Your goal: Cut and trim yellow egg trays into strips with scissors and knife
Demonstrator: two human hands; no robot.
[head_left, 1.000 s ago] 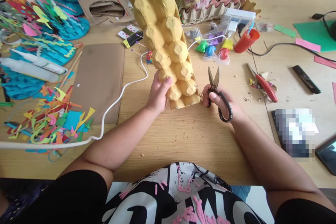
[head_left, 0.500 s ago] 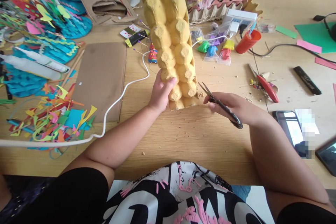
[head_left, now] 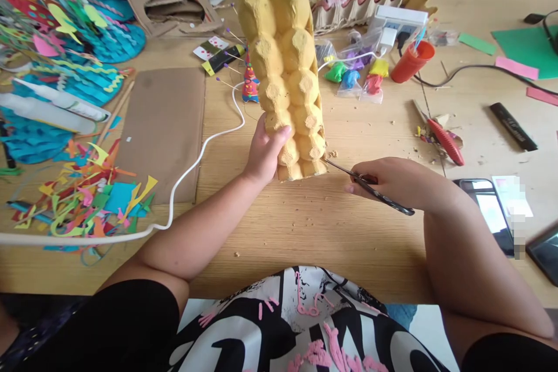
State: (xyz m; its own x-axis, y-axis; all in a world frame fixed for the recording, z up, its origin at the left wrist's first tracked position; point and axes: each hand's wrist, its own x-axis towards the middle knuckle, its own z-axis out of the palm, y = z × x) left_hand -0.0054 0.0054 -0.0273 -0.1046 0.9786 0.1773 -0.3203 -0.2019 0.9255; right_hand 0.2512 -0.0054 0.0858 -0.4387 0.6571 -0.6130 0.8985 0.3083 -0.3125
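Note:
A yellow egg carton (head_left: 290, 78) with two rows of cups is held tilted up above the table. My left hand (head_left: 265, 151) grips its lower left edge, thumb across a cup. In my right hand (head_left: 387, 183) is a pair of dark-handled scissors (head_left: 377, 192). Their blades look closed and point left, with the tips at the carton's lower right edge. Whether the tips touch the cardboard I cannot tell. Small yellow crumbs (head_left: 333, 154) lie on the table beside the carton.
Cut paper scraps (head_left: 100, 197) and a cardboard sheet (head_left: 161, 128) lie left, crossed nearby by a white cable (head_left: 174, 186). Rightward are a red cutter knife (head_left: 444, 140), a phone (head_left: 486, 209) and an orange cup (head_left: 412, 64). More egg cartons (head_left: 361, 6) stand behind.
The scissors' blades have come together, and their tips now lie at the carton's lower right edge. My right hand has shifted slightly right. My left hand keeps its grip on the carton.

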